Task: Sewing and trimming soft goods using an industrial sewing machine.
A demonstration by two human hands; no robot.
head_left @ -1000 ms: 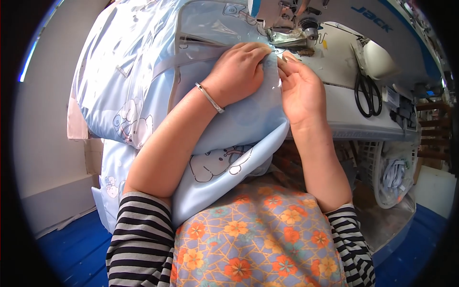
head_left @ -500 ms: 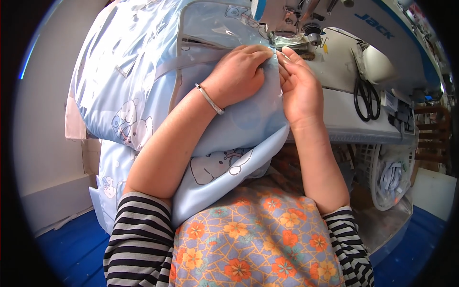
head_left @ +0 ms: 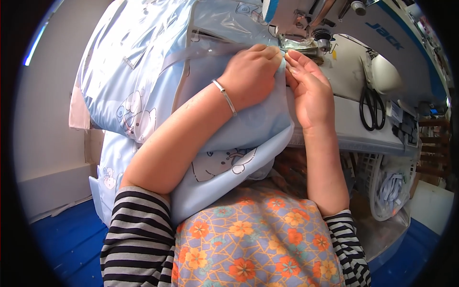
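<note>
Pinching blue fabric [head_left: 248,129] edge – left hand [head_left: 251,76] | right hand [head_left: 311,88] – beside presser foot [head_left: 301,45]

The white desk [head_left: 351,131] carries a white sewing machine [head_left: 382,38], which stands along its far side. Just in front of the sewing machine's body lie black scissors [head_left: 372,107], flat on the desk top with their handles toward the near edge. Left of the sewing machine, light blue printed fabric [head_left: 143,81] covers the desk and hangs over its near edge. Below the sewing machine's right end, a white mesh basket [head_left: 389,186] hangs under the desk.
</note>
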